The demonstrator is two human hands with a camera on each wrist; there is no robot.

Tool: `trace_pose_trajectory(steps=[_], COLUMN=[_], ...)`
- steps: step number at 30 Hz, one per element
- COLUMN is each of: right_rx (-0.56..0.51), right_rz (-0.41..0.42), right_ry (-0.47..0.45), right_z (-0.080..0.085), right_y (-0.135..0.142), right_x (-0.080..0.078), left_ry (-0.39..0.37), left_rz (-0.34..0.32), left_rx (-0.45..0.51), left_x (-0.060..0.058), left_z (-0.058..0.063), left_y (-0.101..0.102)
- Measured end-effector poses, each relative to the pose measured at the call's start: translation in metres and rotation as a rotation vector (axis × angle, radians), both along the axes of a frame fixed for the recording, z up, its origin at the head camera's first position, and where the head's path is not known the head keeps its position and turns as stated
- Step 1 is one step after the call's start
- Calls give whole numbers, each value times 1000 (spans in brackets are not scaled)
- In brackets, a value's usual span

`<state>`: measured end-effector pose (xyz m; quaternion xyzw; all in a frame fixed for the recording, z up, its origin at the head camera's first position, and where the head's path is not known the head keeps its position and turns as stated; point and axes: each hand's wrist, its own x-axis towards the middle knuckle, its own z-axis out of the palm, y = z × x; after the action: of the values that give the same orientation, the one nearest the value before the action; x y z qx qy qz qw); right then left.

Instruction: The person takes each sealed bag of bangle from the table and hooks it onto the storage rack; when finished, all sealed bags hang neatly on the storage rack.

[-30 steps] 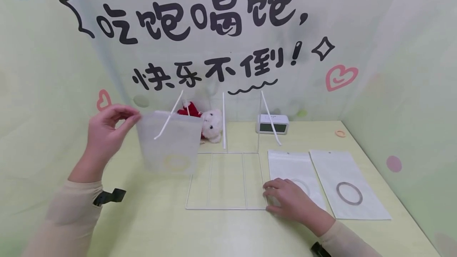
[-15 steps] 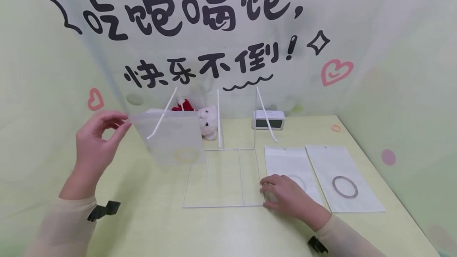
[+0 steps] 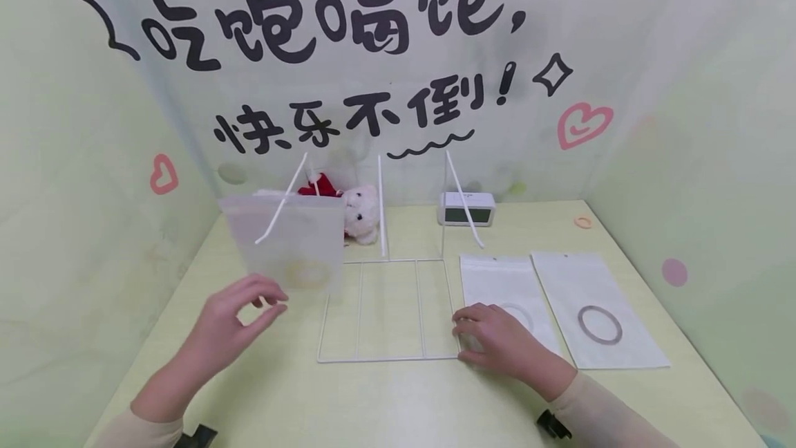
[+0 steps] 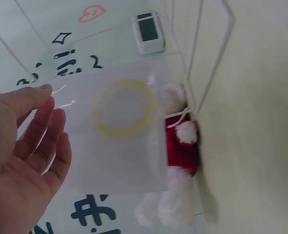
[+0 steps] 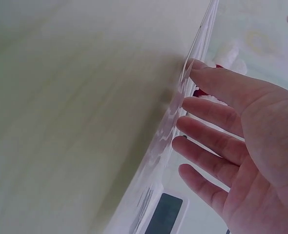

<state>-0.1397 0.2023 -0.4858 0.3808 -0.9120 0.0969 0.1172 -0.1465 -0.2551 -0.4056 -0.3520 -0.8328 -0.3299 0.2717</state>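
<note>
On worktop (image 3: 398, 406), white wire rack (image 3: 419, 310) before me. Frosted bag (image 3: 314, 234) with yellow ring (image 4: 117, 133) hangs at rack's left prong (image 3: 281, 199), prong slanting across its front. My left hand (image 3: 230, 323) just below bag's middle, fingers loosely bent, thumb and forefinger apart. My right hand (image 3: 497, 337), fingers slightly spread, touches right edge of rack's base. Just right, two white bags (image 3: 575, 289) lie flat, side by side, ring in each. Behind rack, plush toy (image 3: 362, 209) and clock (image 3: 468, 209).
</note>
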Motion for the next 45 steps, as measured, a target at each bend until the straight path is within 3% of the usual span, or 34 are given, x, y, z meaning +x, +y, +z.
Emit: trace_pose_trajectory(steps=[5, 9, 11, 20, 24, 28, 33, 39, 45], right_rx=[15, 15, 9, -14, -40, -114, -201, -203, -192], right_rz=[-15, -20, -20, 14, 27, -4, -78, -186, -225], right_ry=[-19, -32, -31, -8, -90, -220, -294, -294, -264], right_z=[1, 0, -1, -1, -1, 0, 4, 12, 15], right_y=[1, 2, 2, -1, 3, 17, 44, 78, 108], right_x=[-2, -3, -2, -3, -11, -25, -42, -67, -97], left_ry=[-257, -477, -533, -421, -386, -327, -317, -331, -342], left_rz=[17, 39, 40, 136, 154, 154, 141, 165, 167], left_rx=[-159, -253, -286, -483, -505, -525, -559, -554, -551], left_x=[3, 4, 4, 8, 11, 9, 7, 9, 10], left_z=[-38, -59, -67, -88, -91, -91, -91, -95, -96], left_y=[6, 11, 13, 14, 14, 15, 18, 20, 23])
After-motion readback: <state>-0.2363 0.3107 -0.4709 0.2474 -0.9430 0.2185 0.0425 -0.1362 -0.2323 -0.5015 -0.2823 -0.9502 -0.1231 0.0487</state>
